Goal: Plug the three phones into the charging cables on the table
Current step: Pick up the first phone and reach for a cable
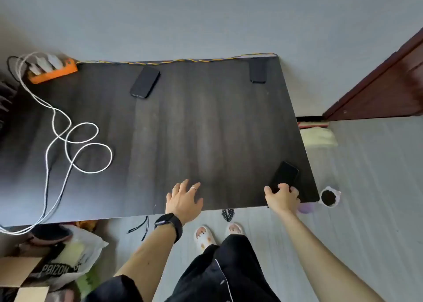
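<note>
**First phone under the right hand, cables far across the worktop**

At the upper left of the frame an orange power strip [53, 71] sits on the corner of the dark worktop [183, 130], with white chargers plugged into it. From there the charging cables [75, 141] loop over the left side and trail off the near edge toward the lower left. Their plug ends are out of view, so I cannot tell how many connectors are free or of what kind.

One phone [145, 82] lies flat at upper centre, unplugged. Another phone [258, 71] lies at the upper right, against the back edge, its far end hard to make out.

Low in the frame, the left hand [183, 201] rests on the worktop, fingers spread wide, holding nothing. To its right, the right hand [282, 196] has its fingers curled over the near end of a third phone [285, 176] at the lower right corner; whether the grip is closed I cannot tell.

That third phone lies just beside the worktop's right edge and near corner, so a loose pinch or a sideways drag could tip it onto the floor. The looped cables may also snag or knot when pulled, tugging the power strip.
</note>
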Demonstrator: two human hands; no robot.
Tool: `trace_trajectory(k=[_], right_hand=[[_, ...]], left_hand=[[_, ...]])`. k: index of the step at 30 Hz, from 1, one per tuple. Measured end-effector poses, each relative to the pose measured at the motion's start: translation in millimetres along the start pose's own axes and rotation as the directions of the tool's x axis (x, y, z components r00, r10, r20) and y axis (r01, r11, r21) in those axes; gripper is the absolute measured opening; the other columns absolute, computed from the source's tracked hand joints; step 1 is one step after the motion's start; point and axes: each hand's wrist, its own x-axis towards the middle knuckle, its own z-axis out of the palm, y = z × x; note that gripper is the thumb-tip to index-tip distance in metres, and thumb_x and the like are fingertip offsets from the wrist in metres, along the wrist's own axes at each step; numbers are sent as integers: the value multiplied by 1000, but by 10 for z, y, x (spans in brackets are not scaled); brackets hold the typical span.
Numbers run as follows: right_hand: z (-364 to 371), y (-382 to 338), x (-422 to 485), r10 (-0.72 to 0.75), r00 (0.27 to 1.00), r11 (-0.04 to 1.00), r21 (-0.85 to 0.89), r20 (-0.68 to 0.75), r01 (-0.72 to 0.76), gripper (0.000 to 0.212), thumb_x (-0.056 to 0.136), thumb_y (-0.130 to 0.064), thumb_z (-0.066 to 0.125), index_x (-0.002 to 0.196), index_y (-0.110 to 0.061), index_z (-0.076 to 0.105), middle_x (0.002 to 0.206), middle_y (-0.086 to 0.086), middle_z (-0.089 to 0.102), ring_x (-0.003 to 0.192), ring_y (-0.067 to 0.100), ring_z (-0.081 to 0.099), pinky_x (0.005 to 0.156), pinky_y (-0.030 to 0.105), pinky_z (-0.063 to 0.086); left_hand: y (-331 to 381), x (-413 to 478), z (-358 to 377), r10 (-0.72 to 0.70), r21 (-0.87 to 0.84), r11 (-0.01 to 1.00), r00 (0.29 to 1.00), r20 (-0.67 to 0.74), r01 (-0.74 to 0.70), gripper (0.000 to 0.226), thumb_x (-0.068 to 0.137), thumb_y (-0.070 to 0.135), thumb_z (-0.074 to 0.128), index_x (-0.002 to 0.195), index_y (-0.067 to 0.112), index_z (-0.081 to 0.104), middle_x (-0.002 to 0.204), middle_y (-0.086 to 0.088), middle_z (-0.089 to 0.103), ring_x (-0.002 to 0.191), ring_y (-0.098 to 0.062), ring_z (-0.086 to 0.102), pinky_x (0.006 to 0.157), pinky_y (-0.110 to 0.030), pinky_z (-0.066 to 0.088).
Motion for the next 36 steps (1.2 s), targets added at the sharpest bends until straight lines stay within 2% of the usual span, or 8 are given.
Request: trace_trajectory(k=[5,14,17,21,24,28,31,36], right_hand=[[106,-53,124,268,964,962,52,3,-267,69,90,-49,66,136,-4,43,142,22,40,129,39,43,101,48,45],[78,-87,209,433,901,854,322,-5,-408,98,78,-32,85,146,-6,20,150,24,35,128,46,48,98,54,48],[139,-40,185,388,921,821,439,39,-365,96,82,-27,83,150,-8,18,148,23,42,127,46,51,100,53,48],[200,41,55,273,956,875,384,112,-295,85,94,-34,68,158,-11,17,161,16,31,143,42,39,111,51,40],[126,71,-65,115,976,892,412,187,-184,73,93,-36,69,152,-11,33,153,14,44,132,34,53,107,46,48],[-60,-120,-340,-147,931,894,448,335,-20,27,92,-26,71,116,-16,63,110,3,72,88,12,69,66,18,52],[-149,-451,-503,-304,836,894,440,458,85,19,90,-30,73,107,-25,66,98,-6,75,83,7,71,65,17,51],[-31,-1021,-654,-429,646,894,398,631,205,22,90,-31,74,110,-30,65,95,-8,77,79,3,71,63,18,51]], left_hand=[[-367,73,143,-71,43,997,986,151,65,60,97,52,36,154,40,20,166,4,6,151,-28,8,119,-56,19],[-297,124,164,-84,27,996,977,195,80,59,98,50,35,154,40,20,166,5,4,152,-29,6,119,-57,18],[-322,105,159,-97,44,995,975,199,90,60,98,51,35,154,40,17,166,5,1,152,-30,4,119,-59,17],[-315,91,174,-112,20,994,964,239,111,61,98,49,40,154,38,20,167,4,1,152,-31,3,118,-59,17],[-226,142,96,-140,-179,965,956,257,189,51,96,44,45,145,29,45,161,-1,27,146,-29,29,117,-46,31],[17,178,-265,-157,-636,718,956,248,283,35,94,29,60,127,18,63,124,-2,67,111,-20,63,92,-28,50],[173,115,-565,-152,-869,405,958,243,285,37,92,25,66,129,18,60,115,-7,70,96,-18,69,73,-25,53],[115,-90,-755,-93,-961,28,958,271,275,49,90,14,71,131,30,50,116,-9,70,100,-26,72,81,-36,60]])
